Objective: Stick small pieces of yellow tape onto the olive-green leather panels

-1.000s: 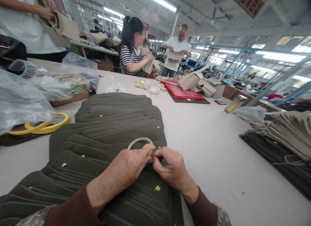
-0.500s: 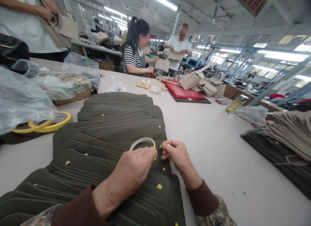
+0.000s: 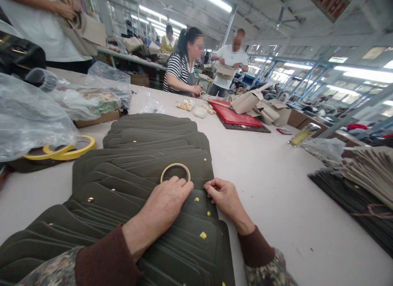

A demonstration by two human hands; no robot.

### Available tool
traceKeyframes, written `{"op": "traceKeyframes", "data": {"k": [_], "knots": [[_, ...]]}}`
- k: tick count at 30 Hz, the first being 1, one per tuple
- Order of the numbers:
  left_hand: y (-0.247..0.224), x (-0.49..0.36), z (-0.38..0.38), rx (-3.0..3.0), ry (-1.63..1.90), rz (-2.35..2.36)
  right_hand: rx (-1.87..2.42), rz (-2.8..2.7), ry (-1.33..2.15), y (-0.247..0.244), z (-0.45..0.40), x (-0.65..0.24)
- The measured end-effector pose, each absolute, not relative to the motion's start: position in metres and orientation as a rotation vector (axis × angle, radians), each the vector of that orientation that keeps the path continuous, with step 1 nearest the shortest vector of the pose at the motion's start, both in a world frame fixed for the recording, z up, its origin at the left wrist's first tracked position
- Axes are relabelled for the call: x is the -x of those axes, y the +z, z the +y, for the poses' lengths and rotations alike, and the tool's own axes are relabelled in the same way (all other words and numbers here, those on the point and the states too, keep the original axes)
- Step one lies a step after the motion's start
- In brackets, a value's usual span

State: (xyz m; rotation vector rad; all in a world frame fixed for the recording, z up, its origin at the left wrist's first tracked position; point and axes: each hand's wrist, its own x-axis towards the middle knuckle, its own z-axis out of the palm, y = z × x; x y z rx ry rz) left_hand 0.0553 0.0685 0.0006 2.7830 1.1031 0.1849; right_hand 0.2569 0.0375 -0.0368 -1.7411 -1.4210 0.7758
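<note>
My left hand [image 3: 167,202] is closed on a thin roll of yellow tape [image 3: 175,166], which stands up on edge above the dark panels. Fingers of my right hand [image 3: 222,196] are pinched together at the right edge of the overlapping dark olive panels [image 3: 153,155]; what lies between the fingertips is hidden. Small pieces of yellow tape [image 3: 203,235] sit on the panels along their right side, just below both hands. Small gold-coloured metal studs [image 3: 90,199] show on several panels.
Yellow tape rolls [image 3: 76,148] and clear plastic bags [image 3: 33,118] lie at left. Behind are a red slab [image 3: 238,116] and beige bag parts [image 3: 247,101]. A bottle [image 3: 303,134] and stacked dark and beige pieces [image 3: 362,187] are at right. Co-workers [image 3: 181,71] stand across the table.
My left hand has moved slightly left with the tape roll, away from my right hand. The yellow bit at my right fingertips no longer shows. The view has shifted slightly.
</note>
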Motion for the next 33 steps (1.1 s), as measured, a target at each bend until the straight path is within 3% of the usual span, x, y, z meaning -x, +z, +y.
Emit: {"op": "traceKeyframes", "data": {"k": [4, 13, 24, 33], "knots": [[-0.001, -0.055, 0.070, -2.779, 0.192, 1.101, 1.770, -1.600, 0.519, -0.038, 0.041, -0.252], [0.000, -0.053, 0.069, -2.759, 0.250, 1.103, 1.718, -1.219, 0.910, -0.042, 0.030, -0.266], [0.000, -0.051, 0.073, -2.771, 0.313, 0.996, 1.735, -1.657, 0.368, -0.040, 0.035, -0.251], [0.002, -0.045, 0.070, -2.645, 0.271, 0.872, 1.774, -1.745, 0.711, -0.031, 0.033, -0.264]]}}
